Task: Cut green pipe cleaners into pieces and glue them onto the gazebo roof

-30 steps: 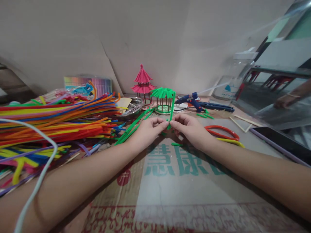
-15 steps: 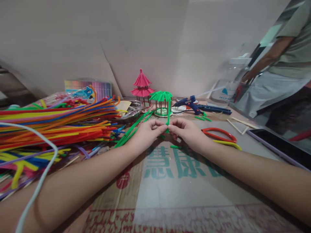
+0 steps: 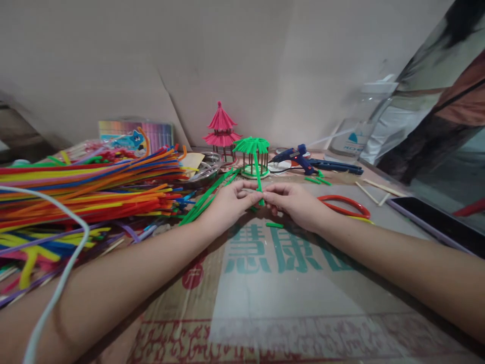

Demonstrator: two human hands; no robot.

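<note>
Between the fingertips of both hands stands a green pipe cleaner point(image 3: 258, 172), its upper end leaning slightly left. My left hand point(image 3: 239, 198) pinches it from the left, and my right hand point(image 3: 285, 200) pinches it from the right. Just behind it is a small pavilion point(image 3: 251, 146) with a green fringed roof, brown posts and a pale round base. A short green piece point(image 3: 274, 225) lies on the mat below my right hand. Several long green pipe cleaners point(image 3: 208, 198) lie beside my left hand.
A pink two-tiered pagoda point(image 3: 220, 124) stands behind. A blue glue gun point(image 3: 293, 155), red-handled scissors point(image 3: 346, 203) and a phone point(image 3: 439, 222) lie to the right. Bundled coloured pipe cleaners point(image 3: 91, 177) fill the left; a white cable point(image 3: 71, 263) crosses there. A person point(image 3: 435, 101) stands at right.
The green pipe cleaner has tipped from upright to a slight left lean, still pinched by both hands. The person at right has shifted; the view has moved slightly.
</note>
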